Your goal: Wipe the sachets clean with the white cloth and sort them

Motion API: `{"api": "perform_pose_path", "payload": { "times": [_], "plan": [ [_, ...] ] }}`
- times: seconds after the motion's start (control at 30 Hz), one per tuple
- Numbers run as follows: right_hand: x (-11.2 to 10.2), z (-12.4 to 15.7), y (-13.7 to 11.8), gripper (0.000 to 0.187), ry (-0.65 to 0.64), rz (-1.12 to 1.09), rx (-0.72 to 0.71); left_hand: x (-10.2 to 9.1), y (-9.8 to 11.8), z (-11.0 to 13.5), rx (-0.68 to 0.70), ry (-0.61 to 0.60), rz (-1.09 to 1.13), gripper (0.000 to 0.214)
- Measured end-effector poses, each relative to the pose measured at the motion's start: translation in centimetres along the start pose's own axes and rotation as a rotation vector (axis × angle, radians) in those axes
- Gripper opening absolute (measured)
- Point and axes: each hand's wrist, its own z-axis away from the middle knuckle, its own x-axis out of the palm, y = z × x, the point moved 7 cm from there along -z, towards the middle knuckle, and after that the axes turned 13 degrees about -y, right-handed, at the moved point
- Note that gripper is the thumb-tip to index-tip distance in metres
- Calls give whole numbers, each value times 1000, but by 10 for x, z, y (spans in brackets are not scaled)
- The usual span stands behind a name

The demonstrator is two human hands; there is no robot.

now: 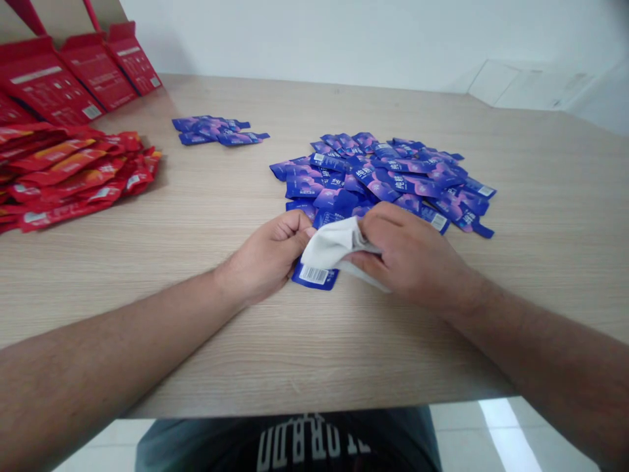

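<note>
Left hand (265, 259) pinches blue sachet (314, 275); right hand (407, 255) grips white cloth (331, 246) against it. Pile of blue sachets (378, 174) lies at 12 o'clock on desk (393, 354).

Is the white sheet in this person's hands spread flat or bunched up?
Bunched up: the white sheet shows creased folds, gripped between the left hand and the right hand, above a blue sachet.
</note>
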Motion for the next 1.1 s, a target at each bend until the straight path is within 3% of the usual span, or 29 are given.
{"api": "perform_pose_path", "payload": {
  "times": [0.07,0.23,0.4,0.6,0.77,0.97,1.1],
  "plan": [
    [1,-1,2,23,0,-12,17,-1,0,0,0,15,3,23],
    [12,0,-19,12,-152,20,-171,0,1,0,13,-20,-17,25],
    [0,-1,7,26,27,-15,38,-1,2,0,1,31,-8,23],
    [14,-1,-20,12,-165,18,-184,1,2,1,11,7,9,24],
    [1,-2,8,26,3,-20,44,0,2,0,10,28,39,22],
    [14,-3,-15,13,-153,16,-156,-1,1,1,-8,13,2,25],
    [-3,-3,16,26,40,3,60,-1,-1,1,-3,4,12,26]
  ]
}}
